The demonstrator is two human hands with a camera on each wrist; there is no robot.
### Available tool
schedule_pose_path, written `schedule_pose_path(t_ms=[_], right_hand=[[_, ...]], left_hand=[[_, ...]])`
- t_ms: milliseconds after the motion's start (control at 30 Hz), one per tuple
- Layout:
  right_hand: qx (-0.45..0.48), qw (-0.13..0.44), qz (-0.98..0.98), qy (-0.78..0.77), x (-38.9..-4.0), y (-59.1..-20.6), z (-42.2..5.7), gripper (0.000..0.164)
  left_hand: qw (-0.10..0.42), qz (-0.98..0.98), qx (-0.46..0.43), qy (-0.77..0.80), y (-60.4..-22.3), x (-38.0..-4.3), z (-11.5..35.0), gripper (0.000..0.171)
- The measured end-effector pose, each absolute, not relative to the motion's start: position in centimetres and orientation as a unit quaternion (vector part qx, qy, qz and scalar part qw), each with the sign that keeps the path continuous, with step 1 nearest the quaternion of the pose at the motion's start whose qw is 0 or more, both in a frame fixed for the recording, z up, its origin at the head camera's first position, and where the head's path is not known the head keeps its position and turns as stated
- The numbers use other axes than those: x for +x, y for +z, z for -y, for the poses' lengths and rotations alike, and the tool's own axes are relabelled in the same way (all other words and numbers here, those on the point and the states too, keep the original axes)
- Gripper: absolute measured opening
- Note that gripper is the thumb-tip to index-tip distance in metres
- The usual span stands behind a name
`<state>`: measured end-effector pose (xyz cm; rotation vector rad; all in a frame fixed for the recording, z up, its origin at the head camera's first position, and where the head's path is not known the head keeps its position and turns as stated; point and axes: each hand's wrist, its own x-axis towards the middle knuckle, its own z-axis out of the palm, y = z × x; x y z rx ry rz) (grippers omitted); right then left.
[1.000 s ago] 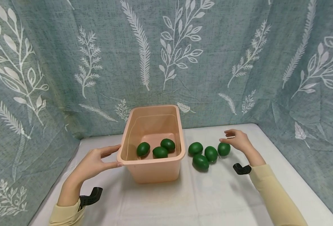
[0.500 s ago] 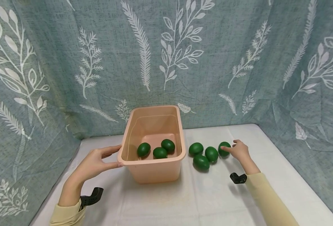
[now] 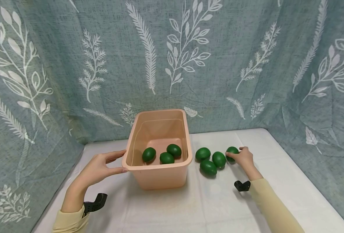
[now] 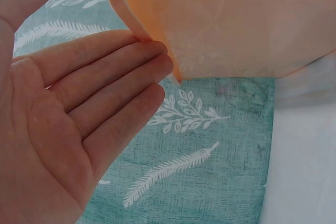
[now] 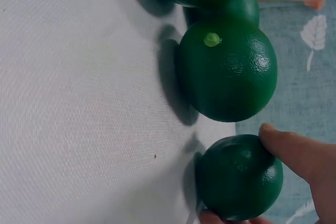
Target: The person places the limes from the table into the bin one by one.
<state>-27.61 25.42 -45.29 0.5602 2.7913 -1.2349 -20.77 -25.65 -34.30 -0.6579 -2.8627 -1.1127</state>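
My right hand (image 3: 244, 158) pinches the rightmost avocado (image 3: 232, 153), a glossy dark green fruit on the white table. In the right wrist view the thumb lies against one side of this avocado (image 5: 241, 177), and fingertips show at its opposite side. A pale peach plastic bin (image 3: 163, 178) stands left of the fruit, with three avocados (image 3: 149, 154) on its floor. At the bin's left near corner, my left hand (image 3: 100, 168) touches the rim. Its fingers look nearly straight in the left wrist view, the tips against the bin's edge (image 4: 142, 24).
Between the bin and my right hand lie three more avocados, including a near one (image 3: 208, 168), close together. Behind the white-covered table (image 3: 166, 210) hangs a blue-green curtain (image 3: 116, 71) with white leaf patterns, which also covers both sides.
My right hand has come down from above the rightmost avocado and its thumb and fingers have closed around that fruit. The left hand has stayed at the bin's corner.
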Motion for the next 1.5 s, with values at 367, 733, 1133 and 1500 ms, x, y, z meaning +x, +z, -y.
schedule_pose_path(t_ms=[367,733,1133,1500], right_hand=[[0.154,0.021,-0.905,-0.396,-27.0,-45.0,-25.9,0.074],[0.136,0.011,-0.91,-0.392,-27.0,-43.0,-26.3,0.076],[0.088,-0.004,-0.914,-0.396,-27.3,-39.9,-25.1,0.072],[0.017,-0.011,-0.92,-0.391,-27.2,-35.7,-22.9,0.069]], left_hand=[[-0.006,0.911,-0.211,-0.355,-34.5,-20.7,25.7,0.068],[-0.005,0.91,-0.213,-0.356,-34.5,-20.7,25.6,0.068],[0.007,0.911,-0.217,-0.352,-34.5,-20.8,25.8,0.067],[0.011,0.911,-0.218,-0.35,-34.7,-20.9,25.9,0.067]])
